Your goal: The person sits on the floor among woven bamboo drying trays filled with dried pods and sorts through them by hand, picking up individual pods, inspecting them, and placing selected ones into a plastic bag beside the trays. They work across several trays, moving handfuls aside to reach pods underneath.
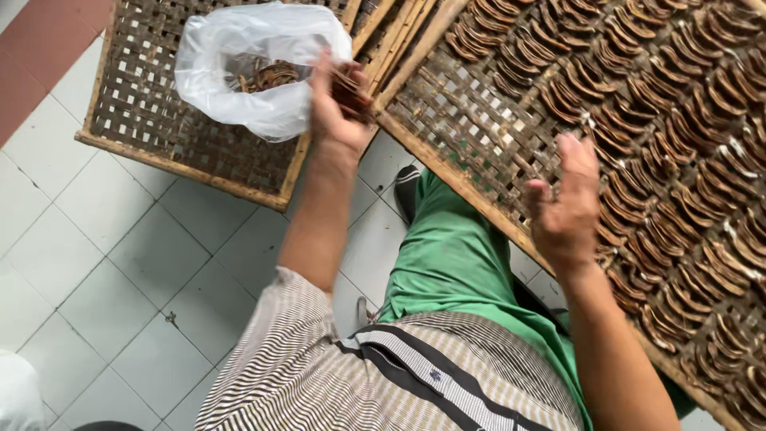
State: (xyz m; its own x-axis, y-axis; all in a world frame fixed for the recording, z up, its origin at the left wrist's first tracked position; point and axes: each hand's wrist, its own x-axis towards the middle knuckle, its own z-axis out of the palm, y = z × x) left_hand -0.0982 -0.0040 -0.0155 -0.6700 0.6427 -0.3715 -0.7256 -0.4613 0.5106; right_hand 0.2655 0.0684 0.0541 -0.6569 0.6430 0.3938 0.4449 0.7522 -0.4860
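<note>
My left hand [335,108] grips a bunch of brown curved dried strips [353,88] right beside the mouth of a clear plastic bag [247,68]. The bag lies on a woven bamboo tray [152,120] and holds more of the same strips [267,76]. My right hand [565,203] hovers with fingers spread and nothing in it over the near edge of a second, larger woven tray [471,136]. Rows of the dried strips [678,120] cover that tray.
White floor tiles [120,263] lie under and beside the trays, with a red strip of floor [40,48] at the upper left. My green trouser leg [455,255] and striped shirt [359,375] fill the bottom middle. A white object [16,395] sits at the bottom left corner.
</note>
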